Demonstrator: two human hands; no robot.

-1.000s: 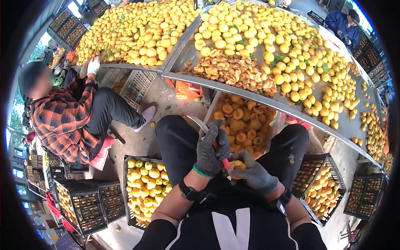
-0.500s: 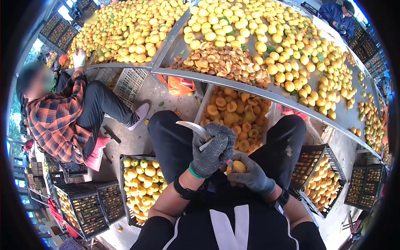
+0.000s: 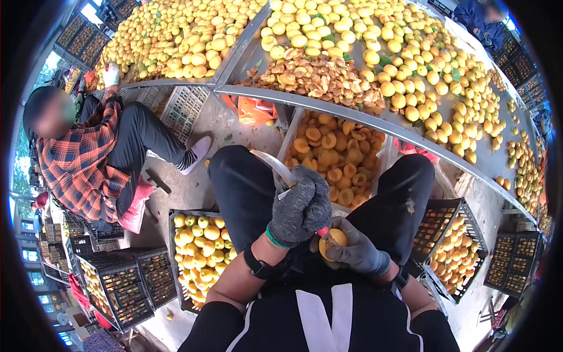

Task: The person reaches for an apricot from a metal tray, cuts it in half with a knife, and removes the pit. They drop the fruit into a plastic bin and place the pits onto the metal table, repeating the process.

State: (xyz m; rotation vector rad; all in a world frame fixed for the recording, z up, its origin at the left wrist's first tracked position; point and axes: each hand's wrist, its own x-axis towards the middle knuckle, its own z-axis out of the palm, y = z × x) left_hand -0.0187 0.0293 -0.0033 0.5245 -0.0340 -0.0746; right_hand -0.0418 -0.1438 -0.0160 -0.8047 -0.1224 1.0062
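Note:
My left hand [image 3: 302, 206], in a dark grey knit glove, is closed around a knife with a curved pale blade [image 3: 273, 166] that points up and to the left. Its handle is mostly hidden in the fist, and a red end [image 3: 323, 231] shows below, right at the fruit. In my right hand [image 3: 359, 249], also gloved in grey, a yellow apricot [image 3: 333, 243] is held between thumb and fingers. Between my knees, under the table edge, stands a bin of halved apricots [image 3: 332, 155].
A metal table [image 3: 352, 115] in front bears whole apricots [image 3: 410, 88] and a brown heap of pits or scraps [image 3: 319, 79]. Crates of apricots [image 3: 202, 252] [image 3: 454, 258] flank me. A person in a plaid shirt [image 3: 82, 164] sits at left; another person [image 3: 478, 23] is far right.
The apricot in my right hand has turned and tilted slightly, with the red end still against it. My left hand and the knife have shifted little; the whole view has moved slightly.

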